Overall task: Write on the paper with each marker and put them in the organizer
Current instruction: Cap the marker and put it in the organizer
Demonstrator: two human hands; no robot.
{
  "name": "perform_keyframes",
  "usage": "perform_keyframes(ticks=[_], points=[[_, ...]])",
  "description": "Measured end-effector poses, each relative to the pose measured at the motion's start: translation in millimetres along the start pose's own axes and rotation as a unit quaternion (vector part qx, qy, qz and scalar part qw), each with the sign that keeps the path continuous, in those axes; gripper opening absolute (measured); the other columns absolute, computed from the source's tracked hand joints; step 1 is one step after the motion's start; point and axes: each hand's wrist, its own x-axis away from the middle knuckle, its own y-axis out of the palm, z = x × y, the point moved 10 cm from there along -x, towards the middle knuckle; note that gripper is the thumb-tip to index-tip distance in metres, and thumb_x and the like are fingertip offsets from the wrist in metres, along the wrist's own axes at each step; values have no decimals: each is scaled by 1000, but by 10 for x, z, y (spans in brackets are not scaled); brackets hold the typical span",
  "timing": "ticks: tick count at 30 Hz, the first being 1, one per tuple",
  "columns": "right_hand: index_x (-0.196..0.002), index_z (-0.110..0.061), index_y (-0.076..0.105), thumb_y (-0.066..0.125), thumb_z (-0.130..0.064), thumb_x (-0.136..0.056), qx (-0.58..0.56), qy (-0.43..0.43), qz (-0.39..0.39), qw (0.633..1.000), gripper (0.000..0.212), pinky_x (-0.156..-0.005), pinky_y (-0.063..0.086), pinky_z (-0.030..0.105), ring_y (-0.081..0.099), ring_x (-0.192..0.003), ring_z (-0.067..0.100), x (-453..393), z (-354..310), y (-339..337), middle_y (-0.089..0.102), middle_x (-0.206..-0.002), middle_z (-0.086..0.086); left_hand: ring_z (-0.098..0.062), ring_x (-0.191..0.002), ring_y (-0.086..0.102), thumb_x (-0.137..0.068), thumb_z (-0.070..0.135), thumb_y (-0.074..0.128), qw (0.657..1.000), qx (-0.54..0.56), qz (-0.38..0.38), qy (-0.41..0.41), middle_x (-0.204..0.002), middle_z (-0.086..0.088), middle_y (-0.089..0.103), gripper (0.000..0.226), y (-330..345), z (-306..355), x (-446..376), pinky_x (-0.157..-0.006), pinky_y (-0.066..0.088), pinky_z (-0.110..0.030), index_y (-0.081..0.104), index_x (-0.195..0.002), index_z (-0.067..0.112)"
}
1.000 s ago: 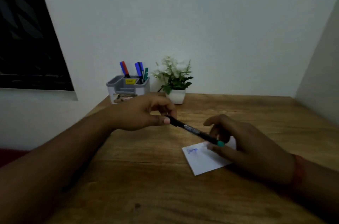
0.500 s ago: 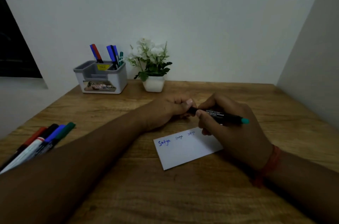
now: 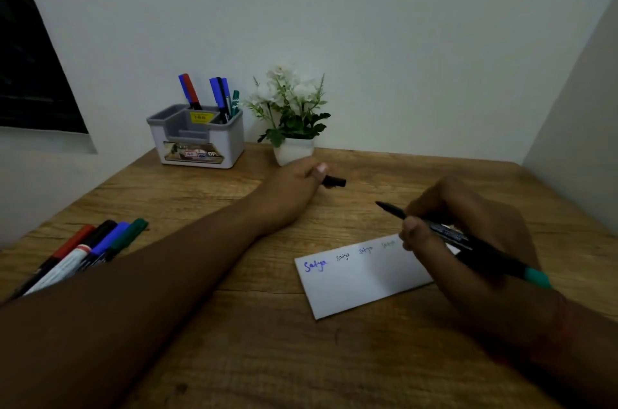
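My right hand [image 3: 468, 234] grips an uncapped black marker [image 3: 485, 246] with a teal end, its tip pointing up-left above the table. My left hand [image 3: 294, 186] holds the marker's black cap [image 3: 335, 181], just in front of the plant pot. A white paper [image 3: 361, 278] lies between my arms, with several small written words along its top edge. The grey organizer [image 3: 197, 137] stands at the back left and holds several markers upright. Several more markers [image 3: 90, 248] lie in a row at the table's left edge.
A small white pot with a green and white plant [image 3: 292, 117] stands right of the organizer. The wooden table [image 3: 267, 358] meets white walls at the back and on the right. A dark window is at the upper left.
My hands have pulled apart: the cap came off the marker, my left hand carried it up-left, and my right hand moved right with the uncapped marker. The camera view also shifted.
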Motion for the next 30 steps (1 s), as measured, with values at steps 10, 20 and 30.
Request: perform_keyframes(ticks=[10,20,30], points=[[-110,-46,54,53,-46,-95,134,-107,-162,972,15,-77,52,25,54,-87,-4,226,-132,358,63,-99,-24,-3,-85,54,-85,28,71,985,-148,1,91,-90,12,56,15,206,131,66,-77,51,-37,59,-94,26],[-122,-51,42,59,-65,-83,151,-75,-262,950,44,-72,33,1,43,-102,-18,190,37,476,46,-101,-35,-24,-146,15,-95,59,41,950,-306,50,42,-156,0,25,59,169,206,120,-118,10,-57,30,-145,29],[-110,-53,34,61,-63,-82,174,-50,-267,947,40,-67,31,1,38,-83,-19,171,8,511,36,-100,-35,-29,-148,-24,-99,61,23,929,-364,-43,50,-165,0,-13,71,503,164,184,-116,-5,-64,-2,-157,29]])
